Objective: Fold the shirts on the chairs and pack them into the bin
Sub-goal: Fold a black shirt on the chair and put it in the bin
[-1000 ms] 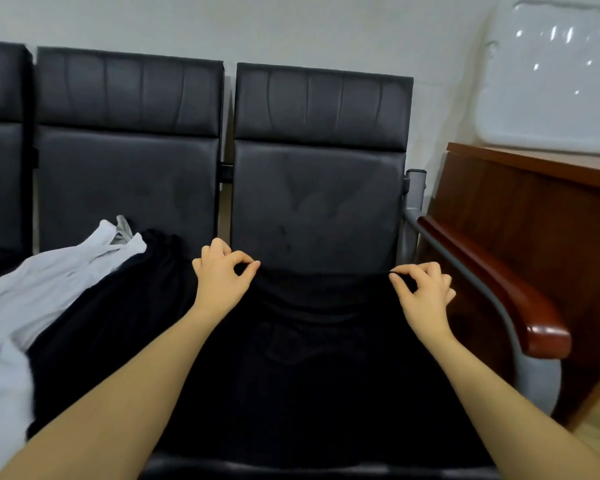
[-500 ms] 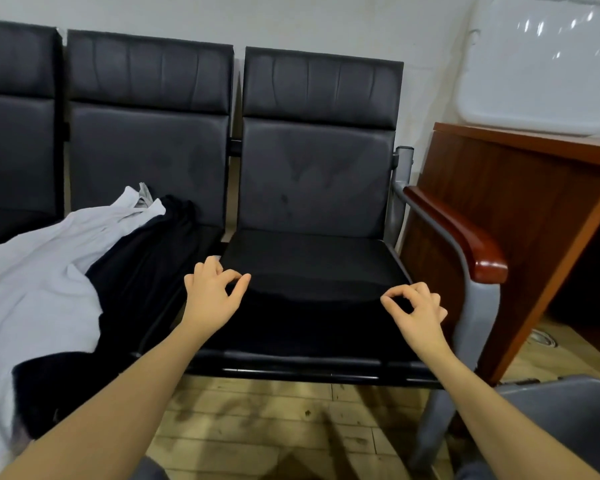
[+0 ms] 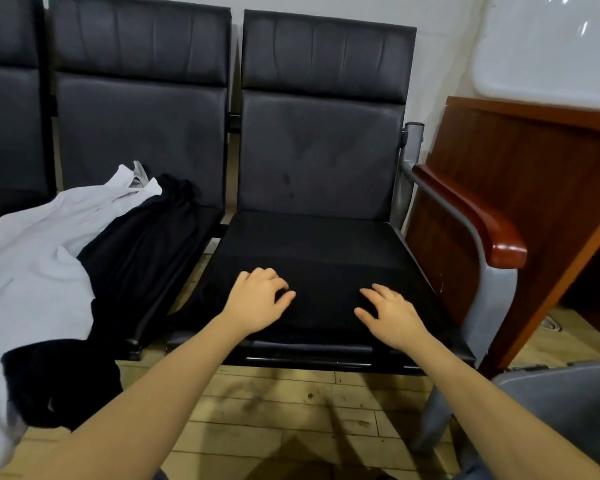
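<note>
A folded black shirt lies across the seat of the right chair. My left hand rests on the shirt's front half with its fingers loosely bent onto the cloth. A little to the right, my right hand lies on the same shirt with its fingers spread and nothing in its grasp. A white shirt is draped over the middle chair, partly covering another black garment that hangs off the seat's front. The grey bin shows at the lower right, on the floor.
A chair armrest with a red-brown wooden cap borders the right chair. Behind it stands a brown wooden desk with a white plastic thing on top. A tiled floor lies below the seats.
Both hands pinched the black shirt's far edge and drew it toward the seat's front, folding it. They have let go and moved inward to lie on the cloth.
</note>
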`<move>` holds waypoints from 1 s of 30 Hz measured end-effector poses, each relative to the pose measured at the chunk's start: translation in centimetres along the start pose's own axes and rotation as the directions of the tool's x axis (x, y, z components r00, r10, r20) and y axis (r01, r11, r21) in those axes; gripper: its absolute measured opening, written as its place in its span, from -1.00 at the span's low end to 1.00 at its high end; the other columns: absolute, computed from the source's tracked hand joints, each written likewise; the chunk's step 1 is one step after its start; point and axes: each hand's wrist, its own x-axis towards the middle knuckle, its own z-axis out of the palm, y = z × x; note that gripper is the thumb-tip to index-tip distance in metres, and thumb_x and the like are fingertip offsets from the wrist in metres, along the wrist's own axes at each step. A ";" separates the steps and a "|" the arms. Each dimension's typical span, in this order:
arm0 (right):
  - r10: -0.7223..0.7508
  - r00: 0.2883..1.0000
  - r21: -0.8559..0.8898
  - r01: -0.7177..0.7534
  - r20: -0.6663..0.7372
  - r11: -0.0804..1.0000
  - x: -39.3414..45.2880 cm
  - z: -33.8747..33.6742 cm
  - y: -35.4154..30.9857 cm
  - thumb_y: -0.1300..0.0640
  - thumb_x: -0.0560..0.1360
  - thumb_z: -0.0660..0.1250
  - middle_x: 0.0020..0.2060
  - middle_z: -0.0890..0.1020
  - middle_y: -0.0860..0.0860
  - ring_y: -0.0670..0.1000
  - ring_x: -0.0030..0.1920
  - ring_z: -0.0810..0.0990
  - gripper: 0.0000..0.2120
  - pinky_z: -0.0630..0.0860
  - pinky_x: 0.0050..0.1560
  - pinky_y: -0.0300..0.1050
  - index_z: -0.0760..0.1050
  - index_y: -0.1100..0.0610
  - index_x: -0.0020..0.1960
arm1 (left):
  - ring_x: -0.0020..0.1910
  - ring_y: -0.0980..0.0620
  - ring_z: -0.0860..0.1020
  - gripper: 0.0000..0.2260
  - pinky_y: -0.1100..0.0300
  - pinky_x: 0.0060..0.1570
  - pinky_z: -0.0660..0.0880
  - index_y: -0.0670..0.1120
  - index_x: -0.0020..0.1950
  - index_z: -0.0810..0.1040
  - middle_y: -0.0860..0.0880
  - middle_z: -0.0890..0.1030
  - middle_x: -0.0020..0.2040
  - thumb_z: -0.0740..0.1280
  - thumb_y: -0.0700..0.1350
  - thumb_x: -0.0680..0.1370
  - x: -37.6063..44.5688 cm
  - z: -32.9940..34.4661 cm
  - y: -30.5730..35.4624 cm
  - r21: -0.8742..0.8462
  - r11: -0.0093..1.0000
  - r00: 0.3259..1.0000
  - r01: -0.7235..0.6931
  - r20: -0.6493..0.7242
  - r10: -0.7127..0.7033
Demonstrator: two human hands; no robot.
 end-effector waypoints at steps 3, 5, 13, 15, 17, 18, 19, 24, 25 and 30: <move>0.071 0.985 -0.027 -0.067 0.158 0.997 1.0 1.2 0.4 -0.32 0.57 -0.09 0.55 -0.05 -0.10 0.06 0.55 -0.11 -0.44 -0.21 0.48 0.15 -0.06 -0.22 0.53 | 0.50 0.00 0.11 -0.50 0.02 0.42 0.05 0.07 0.49 0.25 0.02 0.19 0.52 0.04 0.23 0.60 0.6 1.3 0.5 -0.031 0.999 0.954 0.039 0.299 -0.028; 0.074 0.982 -0.033 -0.070 0.176 0.997 1.7 1.1 0.7 -0.36 0.55 -0.12 0.55 -0.10 -0.13 0.04 0.55 -0.16 -0.43 -0.27 0.45 0.23 -0.10 -0.27 0.52 | 0.54 -0.01 -0.11 -0.42 -0.08 0.46 -0.13 0.14 0.55 0.01 0.05 -0.06 0.57 -0.05 0.32 0.58 0.7 2.3 0.3 -0.008 0.996 0.897 0.094 0.434 -0.081; 0.086 0.979 -0.020 -0.084 0.184 0.996 3.1 0.8 0.8 -0.37 0.54 -0.07 0.55 -0.05 -0.16 0.02 0.55 -0.13 -0.43 -0.29 0.39 0.36 -0.04 -0.27 0.51 | 0.53 -0.07 -0.18 -0.38 -0.19 0.43 -0.24 0.17 0.54 -0.07 0.09 -0.14 0.56 -0.05 0.36 0.54 1.8 2.2 -1.5 -0.001 0.980 0.845 0.200 0.506 -0.172; 0.057 0.991 -0.024 -0.055 0.121 0.998 2.7 0.9 0.1 -0.32 0.57 -0.04 0.55 0.03 -0.13 0.02 0.54 -0.05 -0.44 -0.25 0.43 0.29 0.03 -0.21 0.52 | 0.54 -0.05 -0.09 -0.42 -0.14 0.46 -0.17 0.12 0.55 0.01 0.06 -0.05 0.57 -0.02 0.29 0.58 1.6 1.8 -1.7 -0.035 0.978 0.872 0.206 0.460 -0.168; -0.004 0.999 -0.040 0.005 0.034 0.999 2.9 0.8 -1.2 -0.27 0.59 -0.01 0.53 0.12 -0.09 0.00 0.53 0.05 -0.46 -0.20 0.47 0.19 0.12 -0.13 0.52 | 0.53 -0.03 -0.01 -0.45 -0.07 0.47 -0.11 0.08 0.55 0.07 0.03 0.03 0.56 0.00 0.25 0.60 1.4 1.3 -2.1 -0.002 0.984 0.910 0.179 0.380 -0.165; -0.038 0.999 -0.032 0.037 -0.005 0.999 3.1 0.8 -2.0 -0.24 0.59 0.00 0.52 0.17 -0.08 -0.01 0.51 0.09 -0.48 -0.17 0.47 0.14 0.16 -0.10 0.51 | 0.53 -0.01 0.01 -0.46 -0.04 0.47 -0.08 0.07 0.54 0.10 0.03 0.07 0.56 0.01 0.24 0.60 1.4 1.1 -2.4 0.026 0.986 0.925 0.165 0.343 -0.164; -0.070 0.997 -0.016 0.070 -0.040 0.997 3.5 0.7 -2.9 -0.22 0.60 0.02 0.50 0.21 -0.08 -0.02 0.50 0.14 -0.49 -0.12 0.47 0.09 0.20 -0.08 0.50 | 0.53 0.00 0.04 -0.47 -0.01 0.47 -0.05 0.06 0.54 0.12 0.02 0.10 0.55 0.01 0.23 0.61 1.4 0.9 -2.8 0.047 0.985 0.933 0.165 0.315 -0.171; -0.188 0.978 0.122 0.199 -0.092 0.972 5.5 1.0 -8.0 -0.13 0.62 0.07 0.47 0.26 -0.08 -0.03 0.46 0.23 -0.54 0.06 0.44 -0.03 0.26 -0.02 0.48 | 0.53 0.00 0.06 -0.50 0.02 0.47 0.02 0.02 0.54 0.11 -0.01 0.10 0.55 0.01 0.17 0.63 0.6 0.4 -5.8 0.067 0.961 0.908 0.266 0.318 -0.274; -0.208 0.974 0.150 0.220 -0.089 0.964 5.9 1.2 -9.0 -0.12 0.62 0.08 0.48 0.25 -0.07 -0.03 0.46 0.22 -0.55 0.07 0.44 -0.03 0.26 -0.02 0.48 | 0.53 -0.01 0.04 -0.49 0.02 0.48 0.01 0.02 0.55 0.09 -0.02 0.08 0.56 -0.01 0.17 0.64 0.2 0.4 -6.5 0.074 0.958 0.899 0.276 0.333 -0.285; -0.323 0.943 0.128 0.312 0.080 0.942 6.6 3.0 -12.3 -0.19 0.61 0.05 0.55 0.06 -0.09 -0.02 0.54 -0.02 -0.48 -0.07 0.51 0.02 0.10 -0.10 0.53 | 0.54 -0.02 -0.07 -0.41 0.02 0.48 -0.01 0.02 0.56 -0.04 -0.06 -0.06 0.57 -0.04 0.24 0.61 -1.7 0.2 -8.6 0.058 0.931 0.845 0.360 0.402 -0.352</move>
